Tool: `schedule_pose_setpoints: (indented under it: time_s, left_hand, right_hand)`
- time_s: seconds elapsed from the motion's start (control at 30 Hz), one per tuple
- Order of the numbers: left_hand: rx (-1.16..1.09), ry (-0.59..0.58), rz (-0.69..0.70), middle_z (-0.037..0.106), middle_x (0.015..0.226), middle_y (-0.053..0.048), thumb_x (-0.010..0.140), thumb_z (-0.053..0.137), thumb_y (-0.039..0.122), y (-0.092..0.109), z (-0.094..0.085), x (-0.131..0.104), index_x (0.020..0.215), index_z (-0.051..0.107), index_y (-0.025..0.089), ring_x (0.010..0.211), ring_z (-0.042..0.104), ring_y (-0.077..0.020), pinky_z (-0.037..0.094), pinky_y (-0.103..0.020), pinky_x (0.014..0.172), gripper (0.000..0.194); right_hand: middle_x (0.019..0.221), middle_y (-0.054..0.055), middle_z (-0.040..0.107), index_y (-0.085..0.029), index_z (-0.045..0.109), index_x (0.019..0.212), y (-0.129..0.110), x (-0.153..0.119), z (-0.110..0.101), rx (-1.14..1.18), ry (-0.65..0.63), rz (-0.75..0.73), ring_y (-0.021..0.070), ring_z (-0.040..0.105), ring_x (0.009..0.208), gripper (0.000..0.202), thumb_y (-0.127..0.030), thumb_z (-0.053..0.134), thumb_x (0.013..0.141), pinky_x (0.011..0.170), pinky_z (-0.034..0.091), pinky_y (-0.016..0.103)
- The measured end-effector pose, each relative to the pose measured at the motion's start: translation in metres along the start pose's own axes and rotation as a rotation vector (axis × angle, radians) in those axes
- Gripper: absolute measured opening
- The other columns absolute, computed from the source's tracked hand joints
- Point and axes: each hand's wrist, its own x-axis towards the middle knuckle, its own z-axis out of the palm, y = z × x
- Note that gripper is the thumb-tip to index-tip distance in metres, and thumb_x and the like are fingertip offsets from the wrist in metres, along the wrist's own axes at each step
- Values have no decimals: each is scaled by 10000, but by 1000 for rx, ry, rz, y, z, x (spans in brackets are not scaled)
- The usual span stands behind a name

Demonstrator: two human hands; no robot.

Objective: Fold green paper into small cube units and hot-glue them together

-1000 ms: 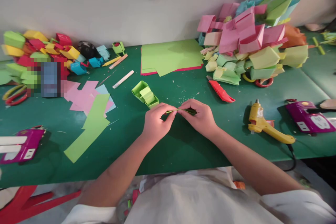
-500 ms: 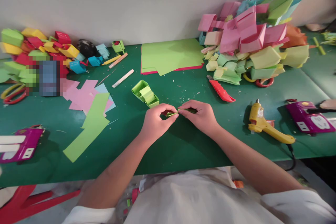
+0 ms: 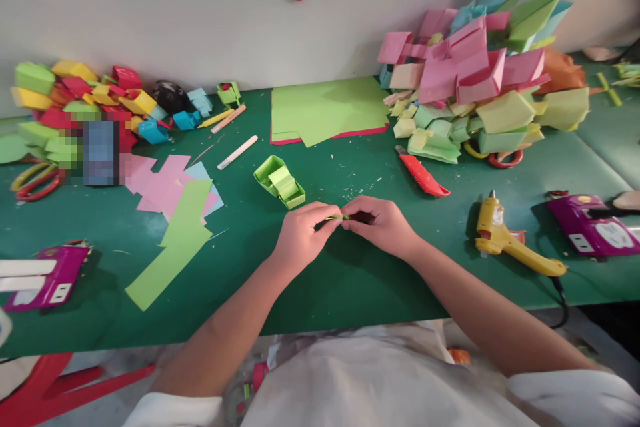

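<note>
Between the fingertips of both hands is a small folded piece of green paper (image 3: 336,217), mostly covered by the fingers. My left hand (image 3: 306,232) pinches it from the left, thumb below and fingers above. From the right, my right hand (image 3: 381,225) pinches the other end, and the two hands' fingertips meet. Just beyond my left hand lies a folded green paper model (image 3: 280,181), like two joined open boxes. Cut green paper strips (image 3: 173,257) rest on the table to the left, partly over pink paper pieces (image 3: 163,183).
Green sheets (image 3: 330,107) lie at the back by the wall. A red utility knife (image 3: 424,173) and yellow glue gun (image 3: 515,240) are to the right. Folded paper piles (image 3: 470,60) stand back right. Purple power strips (image 3: 590,223) sit at both sides.
The green paper between my fingers has turned more edge-on, and my fingertips have come closer together. The whole view has shifted slightly; the things on the table stay put.
</note>
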Motion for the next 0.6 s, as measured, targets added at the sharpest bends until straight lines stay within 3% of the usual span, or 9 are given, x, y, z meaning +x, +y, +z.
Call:
schedule_pose_setpoints:
  time_s: [0.13,0.23,0.43,0.6]
  left_hand:
    - [124,-74,146,773,984,-24,967,616,174,-3,1,-1,955,756,248,861,723,-160,563,-266,786,159]
    - [194,-64,202,774,999,-29,970,607,157,-6,4,-2,986,749,246,872,720,-170,552,-288,795,168]
    - [186,5,159,776,980,-46,949,633,148,-10,11,-5,951,739,227,886,728,-188,569,-309,820,131]
    - [129,36,109,763,907,-15,881,701,89,-6,10,-4,902,718,212,775,719,-137,573,-223,699,126]
  right_hand:
    - [788,3,734,-231,764,833,1,2,-3,27,-27,11,163,694,714,93,-243,672,836,672,564,302]
    - [783,2,732,-228,769,831,0,4,-5,28,-32,22,158,690,703,107,-229,662,829,666,559,297]
    - [815,16,732,-229,760,814,1,3,-2,-7,-16,7,172,680,741,83,-232,676,814,687,549,318]
    - [854,25,740,-232,768,820,2,2,1,-18,-5,3,178,686,783,95,-218,674,815,740,556,337]
